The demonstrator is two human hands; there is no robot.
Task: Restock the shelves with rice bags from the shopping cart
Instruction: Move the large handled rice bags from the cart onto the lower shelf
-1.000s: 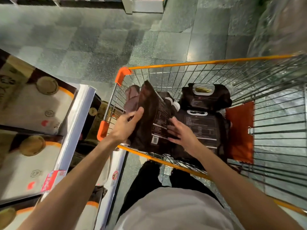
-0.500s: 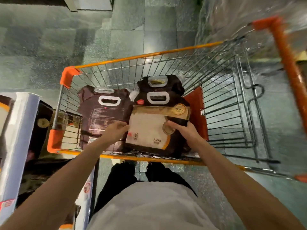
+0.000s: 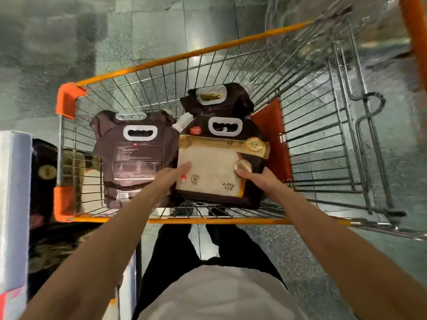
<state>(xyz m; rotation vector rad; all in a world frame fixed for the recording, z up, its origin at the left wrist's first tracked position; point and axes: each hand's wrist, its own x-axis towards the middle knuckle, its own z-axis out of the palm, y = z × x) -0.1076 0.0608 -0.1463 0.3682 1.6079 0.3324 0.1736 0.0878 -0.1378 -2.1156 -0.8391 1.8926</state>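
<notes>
- Gripping the cream-fronted rice bag point(image 3: 209, 166) by its lower sides, the left hand point(image 3: 169, 181) and right hand point(image 3: 258, 181) each lay a thumb on its face; the fingers behind are hidden.
- The bag stands in the shopping cart point(image 3: 184, 54), near side, with 1 dark bag point(image 3: 136, 158) left of it and another point(image 3: 215, 105) behind.
- Marked 2.2kg, it likely handles heavy, slumpy and slick; its white handle cut-out point(image 3: 210, 128) looks the surest hold.

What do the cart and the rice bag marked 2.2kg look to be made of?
The cart: bright metal wire, shiny mesh; rim and corner guards look orange plastic or coating. The rice bag: probably glossy printed plastic film, given its sheen and soft creases; white handle looks rigid plastic.
</notes>
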